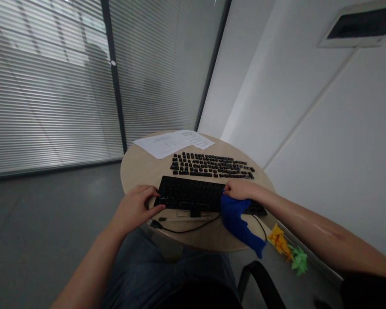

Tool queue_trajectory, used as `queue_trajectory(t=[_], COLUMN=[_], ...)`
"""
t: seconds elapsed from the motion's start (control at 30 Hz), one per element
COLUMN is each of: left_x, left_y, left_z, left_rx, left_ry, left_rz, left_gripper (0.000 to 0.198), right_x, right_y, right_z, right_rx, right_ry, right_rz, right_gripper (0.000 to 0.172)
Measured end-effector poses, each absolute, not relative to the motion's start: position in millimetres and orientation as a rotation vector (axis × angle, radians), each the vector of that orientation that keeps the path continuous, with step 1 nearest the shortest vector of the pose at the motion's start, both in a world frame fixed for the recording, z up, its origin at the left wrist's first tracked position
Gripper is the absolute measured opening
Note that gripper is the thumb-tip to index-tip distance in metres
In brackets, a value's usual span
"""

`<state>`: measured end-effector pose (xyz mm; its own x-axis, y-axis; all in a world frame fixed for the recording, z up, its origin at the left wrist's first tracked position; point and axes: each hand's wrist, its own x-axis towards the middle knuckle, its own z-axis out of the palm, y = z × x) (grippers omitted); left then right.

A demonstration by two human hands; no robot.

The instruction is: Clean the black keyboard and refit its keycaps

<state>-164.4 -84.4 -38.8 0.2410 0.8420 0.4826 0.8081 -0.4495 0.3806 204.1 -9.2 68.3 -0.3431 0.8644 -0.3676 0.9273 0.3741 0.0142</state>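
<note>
A black keyboard (193, 191) without its keycaps lies across the round table. My left hand (139, 205) grips its left end, thumb at the front edge and fingers at the side. Bunched in my right hand (239, 189) is a blue cloth (233, 214), pressed to the right part of the keyboard; the rest of the cloth drapes over the table's front edge. Behind the keyboard, loose black keycaps (209, 164) are laid out in rows. A black cable (186, 231) runs in front of the keyboard, its plug near my left hand.
Printed paper sheets (167, 143) lie at the far side of the wooden table (131, 165). A slim light-coloured tool (180, 219) lies before the keyboard. Orange crumpled cloth (279, 240) and green crumpled cloth (298, 259) are low on the right, near a chair armrest (260, 279) and the wall.
</note>
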Motion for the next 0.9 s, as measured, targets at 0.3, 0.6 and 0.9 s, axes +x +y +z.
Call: queue_trajectory(t=[0.3, 0.6, 0.9], left_x=[-165, -167, -166], left_y=[-81, -80, -78], left_z=[-38, -42, -40], left_rx=[2.433, 2.429, 2.431], left_ry=[1.618, 1.626, 1.606], left_rz=[1.021, 1.043, 1.045], left_gripper=[0.044, 0.045, 0.049], right_x=[260, 288, 310], right_y=[-9, -3, -3], right_z=[60, 37, 32], right_rx=[1.569, 1.764, 1.777], right_ry=[2.403, 2.433, 2.458], right_rz=[-0.469, -0.854, -0.745], right_gripper=[0.027, 0.035, 0.038])
